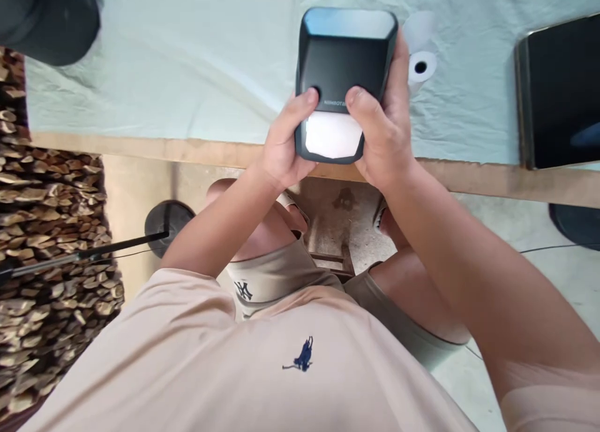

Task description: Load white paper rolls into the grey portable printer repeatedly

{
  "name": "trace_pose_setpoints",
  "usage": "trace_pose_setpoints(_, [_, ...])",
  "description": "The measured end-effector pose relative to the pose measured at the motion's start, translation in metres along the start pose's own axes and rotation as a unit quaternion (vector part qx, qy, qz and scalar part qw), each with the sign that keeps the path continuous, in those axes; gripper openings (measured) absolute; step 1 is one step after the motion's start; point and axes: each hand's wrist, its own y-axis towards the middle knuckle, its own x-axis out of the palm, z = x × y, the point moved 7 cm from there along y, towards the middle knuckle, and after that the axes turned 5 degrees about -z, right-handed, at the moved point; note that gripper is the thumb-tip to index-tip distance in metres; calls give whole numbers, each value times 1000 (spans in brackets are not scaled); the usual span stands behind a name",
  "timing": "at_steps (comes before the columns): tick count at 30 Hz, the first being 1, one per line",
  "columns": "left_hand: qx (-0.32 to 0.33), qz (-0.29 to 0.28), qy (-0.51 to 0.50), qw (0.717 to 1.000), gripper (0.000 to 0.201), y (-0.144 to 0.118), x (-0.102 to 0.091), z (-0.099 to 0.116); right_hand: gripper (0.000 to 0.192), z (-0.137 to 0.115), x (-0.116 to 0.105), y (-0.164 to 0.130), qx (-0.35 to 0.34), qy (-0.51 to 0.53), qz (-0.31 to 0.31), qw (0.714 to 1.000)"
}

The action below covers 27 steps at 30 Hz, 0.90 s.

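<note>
Head view: left hand (pixel 281 147) and right hand (pixel 382 129) both grip black printer (pixel 344 54).

We wear a pale beige short-sleeved shirt (pixel 262 369) with a small dark navy embroidered emblem (pixel 300 356) on the chest. Our shorts (pixel 276 276) are khaki, with a dark interlocked-letter logo (pixel 243 290) near one hem. Our arms are bare from the sleeves down, our knees uncovered, and light-coloured footwear (pixel 380 212) shows at our feet.
</note>
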Motion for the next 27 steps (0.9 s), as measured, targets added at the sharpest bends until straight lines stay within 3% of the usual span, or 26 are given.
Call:
trace_pose_setpoints(2, [-11, 17, -23, 1000, 28, 0, -7, 1, 64, -7, 1, 0, -21, 50, 15, 998])
trace_pose_setpoints(6, [-51, 112, -38, 992, 33, -3, -24, -1, 61, -11, 1, -1, -38, 53, 34, 997])
trace_pose_setpoints(12, [-83, 177, -7, 981, 31, -8, -27, 0, 55, -11, 4, -4, -20, 49, 40, 998])
trace_pose_setpoints(19, [-84, 38, -24, 995, 39, 4, -2, 3, 38, -18, 4, -5, -50, 45, 75, 995])
trace_pose_setpoints(27, [-114, 29, -91, 989, 27, 17, -2, 1, 53, -8, -2, -13, 25, -50, 156, 986])
